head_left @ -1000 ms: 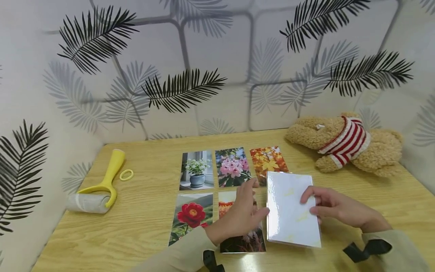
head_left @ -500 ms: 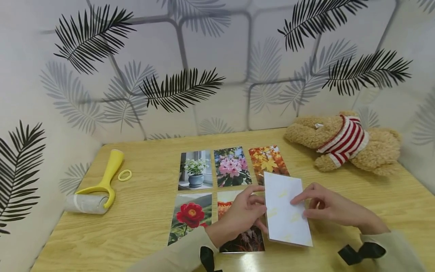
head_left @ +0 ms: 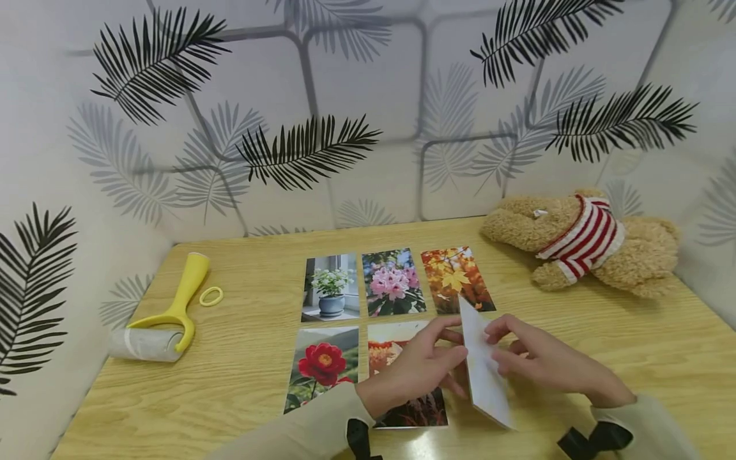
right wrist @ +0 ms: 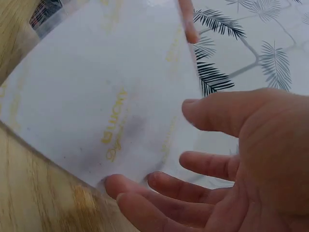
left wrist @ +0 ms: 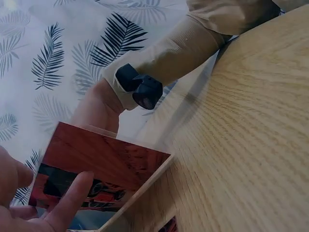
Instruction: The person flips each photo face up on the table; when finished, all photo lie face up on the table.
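Observation:
A small stack of photos [head_left: 482, 367] stands tilted on edge over the table, its white back facing right. My left hand [head_left: 416, 364] grips its left side, thumb near the edge. In the left wrist view, one left finger [left wrist: 72, 200] lies across a dark red picture [left wrist: 125, 157] on the stack's front. Yellow lettering marks the white back [right wrist: 87, 82] in the right wrist view. Beside that back is my right hand [head_left: 543, 361], fingers loosely bent, fingertips right at its lower edge.
Laid out in rows are photos of a potted plant [head_left: 330, 287], pink flowers [head_left: 393, 281], autumn leaves [head_left: 458, 279], a red flower [head_left: 322, 364] and a partly covered autumn scene [head_left: 414, 412]. A yellow-handled lint roller [head_left: 186, 287], yellow ring [head_left: 211, 296] and teddy bear [head_left: 581, 243] lie around them.
The stack has swung from lying nearly face-down to standing on edge. My left hand has taken hold of its left side; the right hand has followed leftward. The leaf photo is more exposed.

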Available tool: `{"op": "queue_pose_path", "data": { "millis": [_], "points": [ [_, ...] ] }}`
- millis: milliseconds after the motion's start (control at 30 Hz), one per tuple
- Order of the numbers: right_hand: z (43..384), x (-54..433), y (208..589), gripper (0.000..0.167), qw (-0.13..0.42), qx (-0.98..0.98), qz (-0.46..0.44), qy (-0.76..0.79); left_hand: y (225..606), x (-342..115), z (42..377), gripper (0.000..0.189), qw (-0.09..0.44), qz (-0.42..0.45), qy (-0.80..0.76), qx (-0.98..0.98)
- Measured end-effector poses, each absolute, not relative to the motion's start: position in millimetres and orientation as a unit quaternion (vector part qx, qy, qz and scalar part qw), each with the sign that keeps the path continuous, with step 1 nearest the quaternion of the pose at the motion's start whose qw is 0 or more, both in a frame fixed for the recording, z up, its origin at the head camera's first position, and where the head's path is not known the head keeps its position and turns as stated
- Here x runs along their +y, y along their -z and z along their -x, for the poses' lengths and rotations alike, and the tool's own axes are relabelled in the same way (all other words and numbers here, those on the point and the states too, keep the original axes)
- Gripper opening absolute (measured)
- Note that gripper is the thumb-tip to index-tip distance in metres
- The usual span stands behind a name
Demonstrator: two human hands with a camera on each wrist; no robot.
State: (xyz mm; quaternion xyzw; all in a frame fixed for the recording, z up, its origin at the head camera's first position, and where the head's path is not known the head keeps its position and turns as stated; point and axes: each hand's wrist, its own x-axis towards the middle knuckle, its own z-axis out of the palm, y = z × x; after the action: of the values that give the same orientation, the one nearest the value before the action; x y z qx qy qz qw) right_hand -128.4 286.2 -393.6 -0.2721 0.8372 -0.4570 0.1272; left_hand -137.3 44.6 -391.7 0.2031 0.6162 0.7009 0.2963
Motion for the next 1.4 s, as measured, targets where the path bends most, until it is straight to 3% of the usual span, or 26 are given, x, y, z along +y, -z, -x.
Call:
{"op": "queue_pose_path", "data": {
  "millis": [133, 300, 500, 867, 1133, 1400],
  "points": [
    [126.6, 285.1, 388.7, 0.049, 0.137, 0.839, 0.247, 0.465, 393.0, 48.1, 137.1, 0.042, 0.277, -0.253, -0.678, 0.632],
    [125.2, 288.7, 379.0, 0.057, 0.112, 0.834, 0.279, 0.463, 398.0, 53.1, 138.5, 0.042, 0.228, -0.309, -0.622, 0.683],
    [123.4, 293.8, 371.0, 0.065, 0.109, 0.829, 0.302, 0.457, 404.6, 55.9, 144.7, 0.043, 0.098, -0.426, -0.486, 0.757],
    [121.2, 298.9, 361.0, 0.047, 0.060, 0.869, 0.282, 0.402, 407.2, 61.5, 140.0, 0.056, 0.031, -0.494, -0.295, 0.817],
    [122.5, 311.9, 356.5, 0.048, 0.081, 0.861, 0.296, 0.405, 404.6, 62.2, 146.0, 0.049, 0.060, -0.538, -0.211, 0.814],
    [132.8, 325.7, 377.8, 0.045, 0.171, 0.879, 0.282, 0.345, 406.8, 57.9, 144.7, 0.047, 0.104, -0.560, -0.094, 0.816]
  ]
}}
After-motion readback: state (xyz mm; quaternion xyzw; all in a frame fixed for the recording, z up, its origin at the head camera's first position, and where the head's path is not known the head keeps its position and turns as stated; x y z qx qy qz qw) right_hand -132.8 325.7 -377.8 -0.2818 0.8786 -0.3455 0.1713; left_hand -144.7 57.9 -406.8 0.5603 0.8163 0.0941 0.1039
